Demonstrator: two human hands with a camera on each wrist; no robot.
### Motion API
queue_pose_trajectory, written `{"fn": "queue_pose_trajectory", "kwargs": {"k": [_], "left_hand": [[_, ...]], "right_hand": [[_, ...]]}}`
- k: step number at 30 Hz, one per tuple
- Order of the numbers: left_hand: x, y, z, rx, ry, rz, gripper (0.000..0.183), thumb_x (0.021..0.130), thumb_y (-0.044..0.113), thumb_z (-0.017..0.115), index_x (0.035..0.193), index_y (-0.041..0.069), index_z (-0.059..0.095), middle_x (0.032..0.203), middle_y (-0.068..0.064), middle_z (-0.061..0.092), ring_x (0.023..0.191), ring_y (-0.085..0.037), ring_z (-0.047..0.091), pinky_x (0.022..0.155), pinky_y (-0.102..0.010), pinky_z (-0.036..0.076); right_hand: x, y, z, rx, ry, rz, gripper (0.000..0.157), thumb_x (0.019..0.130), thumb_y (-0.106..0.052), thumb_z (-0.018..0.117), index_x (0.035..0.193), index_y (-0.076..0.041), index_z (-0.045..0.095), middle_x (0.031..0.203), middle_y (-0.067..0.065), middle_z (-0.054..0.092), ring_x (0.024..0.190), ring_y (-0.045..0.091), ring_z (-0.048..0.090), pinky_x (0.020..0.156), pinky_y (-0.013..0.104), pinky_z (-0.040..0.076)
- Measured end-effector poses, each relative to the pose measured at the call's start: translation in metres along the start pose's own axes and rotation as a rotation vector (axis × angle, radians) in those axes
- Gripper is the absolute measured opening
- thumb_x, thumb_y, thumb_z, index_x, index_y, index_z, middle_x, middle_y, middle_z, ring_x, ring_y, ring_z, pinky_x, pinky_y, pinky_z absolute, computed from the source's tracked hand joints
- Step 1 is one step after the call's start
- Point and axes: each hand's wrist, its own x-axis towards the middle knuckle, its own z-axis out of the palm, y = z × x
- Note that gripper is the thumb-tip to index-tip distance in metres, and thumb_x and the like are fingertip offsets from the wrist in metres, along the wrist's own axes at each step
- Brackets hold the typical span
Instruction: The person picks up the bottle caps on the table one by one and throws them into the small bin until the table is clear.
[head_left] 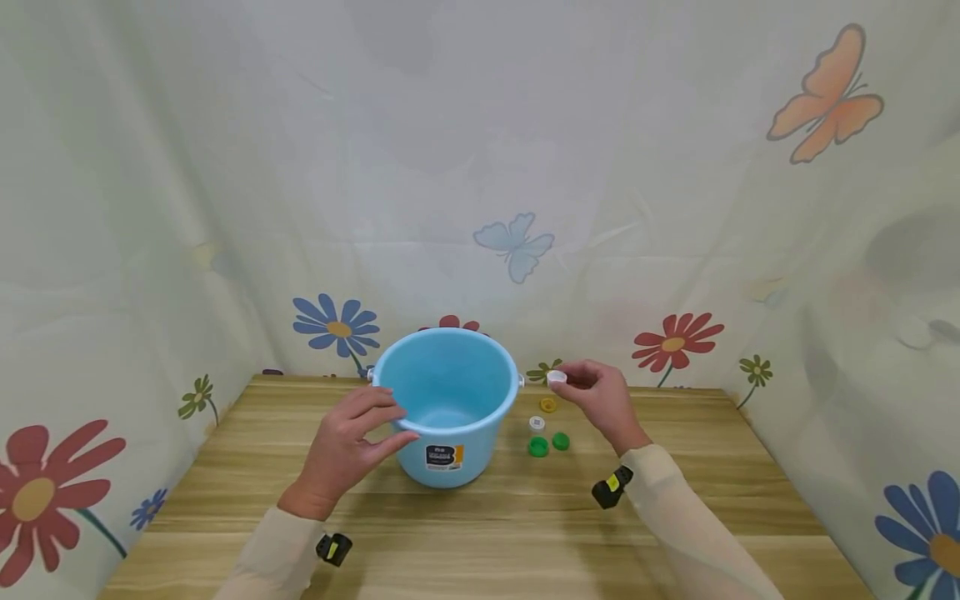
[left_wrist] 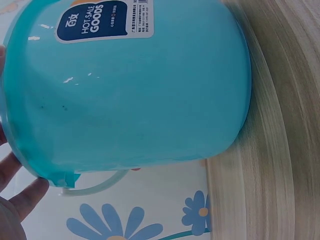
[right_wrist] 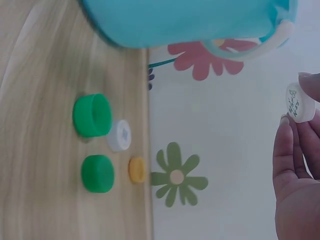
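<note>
A light blue bucket [head_left: 450, 454] with a printed label stands upright on the wooden table. At its near left rim, my left hand [head_left: 348, 446] grips the edge, with fingers over the rim and the thumb along the front. In the left wrist view, fingertips [left_wrist: 31, 197] touch the rim by the handle joint. My right hand [head_left: 600, 396] pinches a white bottle cap [right_wrist: 295, 104] above the table, right of the bucket; green print shows on the cap's face. Below that hand lie two green bottle caps [head_left: 538, 447], another white cap [head_left: 537, 423] and a yellow cap [head_left: 548, 405].
The wood-grain table [head_left: 465, 550] ends at a pale curtain [head_left: 420, 167] printed with flowers and butterflies, which also hangs along both sides. A white bucket handle [right_wrist: 280, 37] hangs down behind the bucket. Each wrist carries a small black camera [head_left: 611, 487].
</note>
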Motion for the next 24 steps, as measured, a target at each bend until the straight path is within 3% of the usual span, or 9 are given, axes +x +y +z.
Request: {"fn": "queue_pose_trajectory", "kwargs": {"k": [24], "left_hand": [[-0.004, -0.003, 0.002, 0.000, 0.015, 0.015, 0.039, 0.064, 0.027, 0.097, 0.096, 0.014, 0.079, 0.101, 0.000, 0.075, 0.108, -0.024, 0.069, 0.094, -0.052, 0.061]], "right_hand": [[0.000, -0.045, 0.013, 0.118, -0.074, -0.027, 0.035, 0.086, -0.035, 0.083, 0.116, -0.018, 0.075, 0.115, 0.005, 0.075, 0.103, 0.022, 0.072, 0.089, 0.025, 0.063]]}}
